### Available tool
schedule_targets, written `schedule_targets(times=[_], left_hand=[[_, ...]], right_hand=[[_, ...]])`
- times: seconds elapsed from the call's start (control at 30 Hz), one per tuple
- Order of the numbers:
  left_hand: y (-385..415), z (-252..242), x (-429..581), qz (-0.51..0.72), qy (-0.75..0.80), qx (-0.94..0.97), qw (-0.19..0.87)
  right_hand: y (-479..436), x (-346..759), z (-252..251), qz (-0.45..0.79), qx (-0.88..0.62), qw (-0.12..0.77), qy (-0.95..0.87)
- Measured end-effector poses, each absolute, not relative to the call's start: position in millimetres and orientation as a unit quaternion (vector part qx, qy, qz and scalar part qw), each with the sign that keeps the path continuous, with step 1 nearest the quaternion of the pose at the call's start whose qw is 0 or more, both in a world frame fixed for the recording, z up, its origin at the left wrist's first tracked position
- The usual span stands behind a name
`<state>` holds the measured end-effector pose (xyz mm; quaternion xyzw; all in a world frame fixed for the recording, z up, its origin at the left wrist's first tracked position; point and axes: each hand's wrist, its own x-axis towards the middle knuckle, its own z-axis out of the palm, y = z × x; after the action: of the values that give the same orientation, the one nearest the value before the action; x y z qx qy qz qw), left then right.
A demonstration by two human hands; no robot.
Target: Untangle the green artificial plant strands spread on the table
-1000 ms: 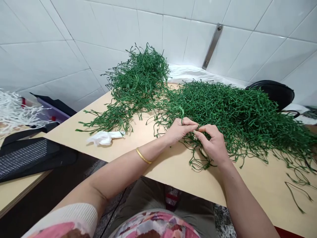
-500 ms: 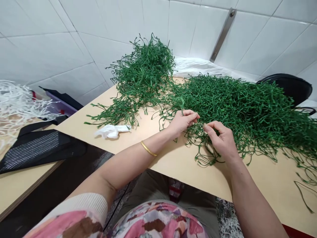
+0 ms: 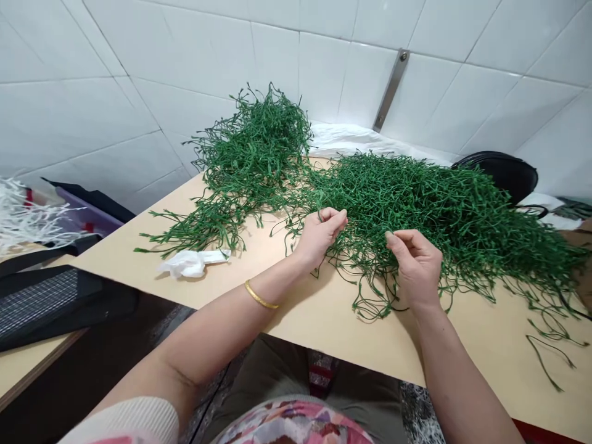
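Note:
A wide tangle of green plastic stems [image 3: 439,209] covers the right half of the beige table [image 3: 324,314]. A taller heap of the same green stems [image 3: 259,148] stands at the back left against the tiled wall. My left hand [image 3: 319,234], with a gold bangle on the wrist, pinches green strands at the tangle's near left edge. My right hand [image 3: 414,265] is a hand's width to the right, fingers curled and pinched on thin strands at the tangle's front edge.
A crumpled white tissue [image 3: 189,262] lies on the table to the left. A black mesh bag [image 3: 50,302] rests on a lower table at the left, with white strands [image 3: 23,216] behind it. A black round object [image 3: 502,172] sits at the back right.
My hands, touching at the fingertips a second ago, have drawn apart, the left going left and the right going right, each still in the green strands.

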<state>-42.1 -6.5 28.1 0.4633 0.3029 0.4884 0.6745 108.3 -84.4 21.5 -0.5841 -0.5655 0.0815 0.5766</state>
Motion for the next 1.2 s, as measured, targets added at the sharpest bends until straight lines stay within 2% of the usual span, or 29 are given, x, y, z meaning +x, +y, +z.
schedule_targets(times=[0.07, 0.17, 0.3, 0.47, 0.67, 0.9, 1.07, 1.2], left_hand=[[-9, 28, -42, 0.429, 0.281, 0.484, 0.709], [-15, 22, -38, 0.324, 0.250, 0.501, 0.762], [-16, 13, -33, 0.310, 0.218, 0.459, 0.804], [-11, 17, -35, 0.331, 0.235, 0.382, 0.831], [-10, 23, -37, 0.390, 0.234, 0.350, 0.819], [-15, 17, -32, 0.380, 0.233, 0.394, 0.804], [-13, 14, -33, 0.355, 0.221, 0.392, 0.819], [-12, 15, -34, 0.337, 0.199, 0.400, 0.829]], right_hand=[[-84, 109, 20, -0.008, -0.586, 0.551, -0.594], [-83, 107, 18, -0.140, -0.574, 0.457, -0.665], [-84, 102, 17, -0.197, -0.534, 0.401, -0.718], [-83, 98, 16, -0.129, -0.494, 0.400, -0.761], [-85, 100, 23, 0.006, -0.521, 0.508, -0.685], [-81, 100, 18, 0.106, -0.545, 0.469, -0.687], [-80, 103, 16, 0.177, -0.554, 0.496, -0.645], [-82, 103, 18, 0.142, -0.557, 0.500, -0.648]])
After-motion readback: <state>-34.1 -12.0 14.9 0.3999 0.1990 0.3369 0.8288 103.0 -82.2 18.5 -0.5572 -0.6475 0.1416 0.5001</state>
